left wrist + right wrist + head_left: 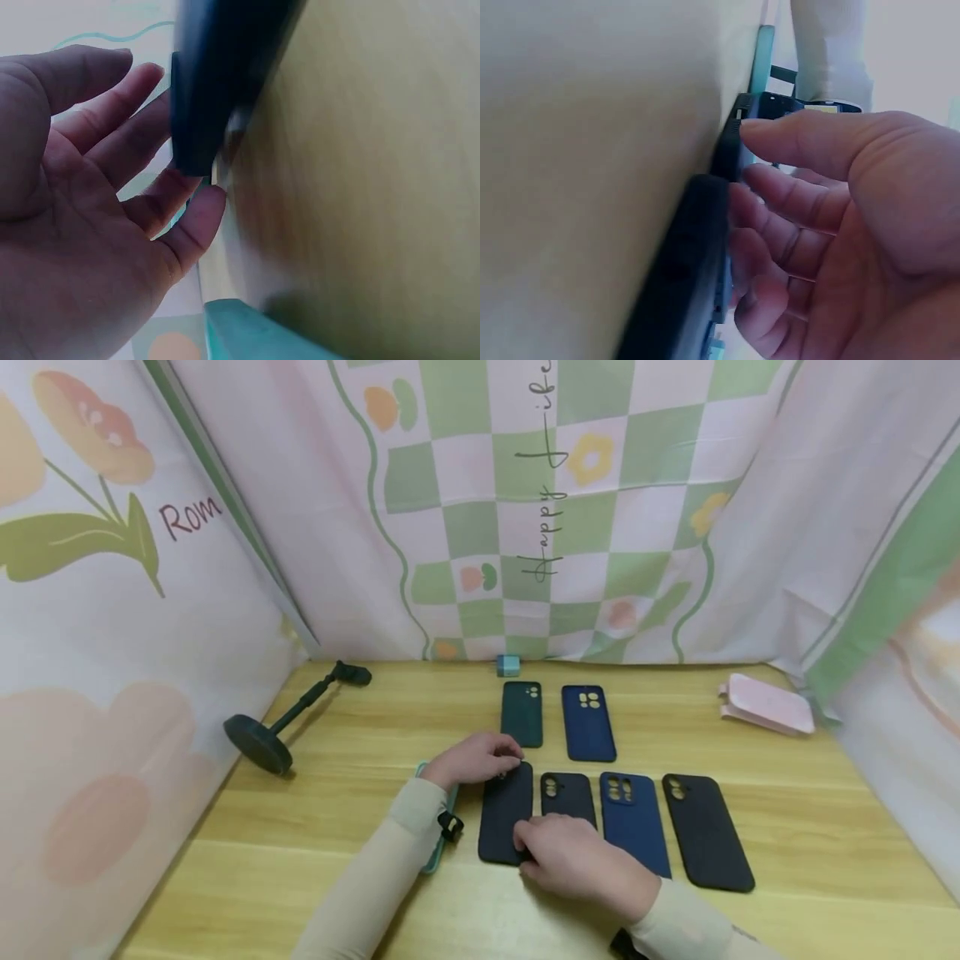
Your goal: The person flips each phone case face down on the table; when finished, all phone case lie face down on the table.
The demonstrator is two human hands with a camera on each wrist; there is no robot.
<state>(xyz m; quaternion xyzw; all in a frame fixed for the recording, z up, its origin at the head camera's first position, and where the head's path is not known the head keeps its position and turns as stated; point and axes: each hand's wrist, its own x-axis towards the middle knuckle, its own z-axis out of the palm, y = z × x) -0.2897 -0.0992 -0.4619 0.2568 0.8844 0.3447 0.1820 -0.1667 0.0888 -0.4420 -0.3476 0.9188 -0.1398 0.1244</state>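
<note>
A black phone case (504, 818) lies flat on the table between both hands. My left hand (476, 758) reaches to its top edge, with fingertips near the upper right corner. In the left wrist view that hand's fingers are loosely bent beside the dark case (225, 75). At the case's lower right corner is my right hand (570, 860). The right wrist view shows its thumb (780, 139) touching the case's end, the other fingers bent and apart from the thumb. A turquoise phone case (433, 857) lies partly hidden under the left forearm.
Right of it lie a smaller black case (570, 795), a blue case (637, 831) and another black case (708, 835). Behind are a green case (522, 718), a navy case (588, 727) and a small blue block (508, 666). A black stand (258, 745) and a pink holder (768, 702) flank them.
</note>
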